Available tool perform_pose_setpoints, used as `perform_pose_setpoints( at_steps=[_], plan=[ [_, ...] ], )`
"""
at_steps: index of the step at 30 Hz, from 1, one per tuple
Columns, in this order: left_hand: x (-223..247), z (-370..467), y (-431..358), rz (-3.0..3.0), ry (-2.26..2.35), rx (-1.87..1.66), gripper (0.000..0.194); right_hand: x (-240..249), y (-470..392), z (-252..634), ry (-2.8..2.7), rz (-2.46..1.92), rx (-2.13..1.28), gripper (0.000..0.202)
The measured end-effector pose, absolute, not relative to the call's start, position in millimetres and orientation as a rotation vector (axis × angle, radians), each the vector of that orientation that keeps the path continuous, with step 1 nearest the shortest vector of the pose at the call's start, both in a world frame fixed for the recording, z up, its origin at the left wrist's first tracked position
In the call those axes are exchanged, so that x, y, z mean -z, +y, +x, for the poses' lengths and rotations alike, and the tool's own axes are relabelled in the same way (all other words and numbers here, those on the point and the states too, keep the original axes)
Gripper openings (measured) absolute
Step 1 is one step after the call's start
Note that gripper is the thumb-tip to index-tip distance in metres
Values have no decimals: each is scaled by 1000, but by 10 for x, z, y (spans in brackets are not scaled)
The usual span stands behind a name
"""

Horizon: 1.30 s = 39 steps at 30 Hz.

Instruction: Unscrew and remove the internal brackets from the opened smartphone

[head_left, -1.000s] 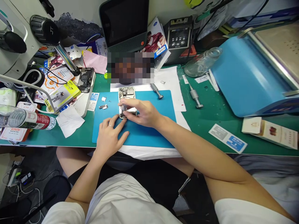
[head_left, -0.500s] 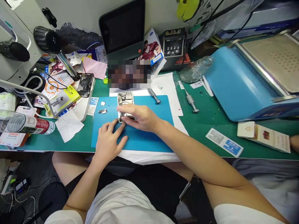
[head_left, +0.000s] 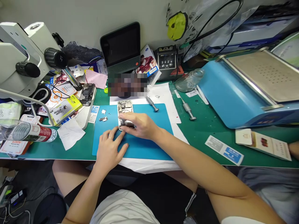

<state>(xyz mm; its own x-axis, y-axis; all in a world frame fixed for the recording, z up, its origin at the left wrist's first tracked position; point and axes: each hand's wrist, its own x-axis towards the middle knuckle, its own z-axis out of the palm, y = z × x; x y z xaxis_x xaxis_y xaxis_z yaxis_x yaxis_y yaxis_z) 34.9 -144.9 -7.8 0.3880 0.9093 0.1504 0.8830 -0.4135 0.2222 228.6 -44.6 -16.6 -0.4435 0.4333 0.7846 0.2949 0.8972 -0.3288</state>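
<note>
An opened phone (head_left: 125, 106) lies on the blue mat (head_left: 149, 147), its inner parts showing. Above its lower half, my right hand (head_left: 143, 125) pinches a short grey screwdriver (head_left: 122, 121) between thumb and fingers. The tool stands roughly upright; its tip is too small to make out. My left hand (head_left: 110, 146) rests on the mat with fingers spread, the fingertips at the phone's lower left edge. Left of the phone lie a small metal part (head_left: 103, 119) and a whitish piece (head_left: 103, 111).
Two more screwdrivers (head_left: 152, 104) (head_left: 188, 110) lie to the right. A glass jar (head_left: 190, 81) and a blue machine (head_left: 217, 93) stand beyond. At left are a microscope stand (head_left: 54, 58), a plastic bottle (head_left: 30, 132) and boxes. Another person's hand (head_left: 293, 149) shows at the right edge.
The whole scene sits lower in the picture, as the head view has tilted up. Both hands keep about the same place on the phone.
</note>
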Motion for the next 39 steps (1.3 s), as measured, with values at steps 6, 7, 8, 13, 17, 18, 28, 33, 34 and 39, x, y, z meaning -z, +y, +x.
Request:
perform_pose_setpoints(
  at_steps=[6,7,8,13,17,18,28,33,34,39],
  plan=[
    [74,348,-1448,2528,1640,-376,47,148,-454,2273,-2070,-539,-169,55],
    [75,349,-1449,2526,1639,-378,46,151,-456,2272,-2074,-535,-175,55],
    [75,349,-1449,2525,1639,-379,46,156,-458,2272,-2073,-534,-175,54],
    [70,351,-1452,2520,1642,-376,48,183,-459,2267,-2051,-561,-149,56],
    [67,346,-1455,2528,1644,-376,47,181,-461,2262,-2064,-548,-159,59],
    [68,345,-1455,2530,1646,-376,46,180,-460,2263,-2066,-543,-156,59],
    [78,351,-1451,2527,1647,-393,45,116,-461,2268,-2079,-520,-149,57],
    [85,346,-1452,2533,1645,-390,47,123,-464,2271,-2078,-543,-178,57],
    [86,346,-1452,2535,1645,-392,47,127,-465,2272,-2081,-542,-192,60],
    [81,353,-1449,2530,1651,-394,44,144,-464,2274,-2083,-514,-181,62]
  ],
)
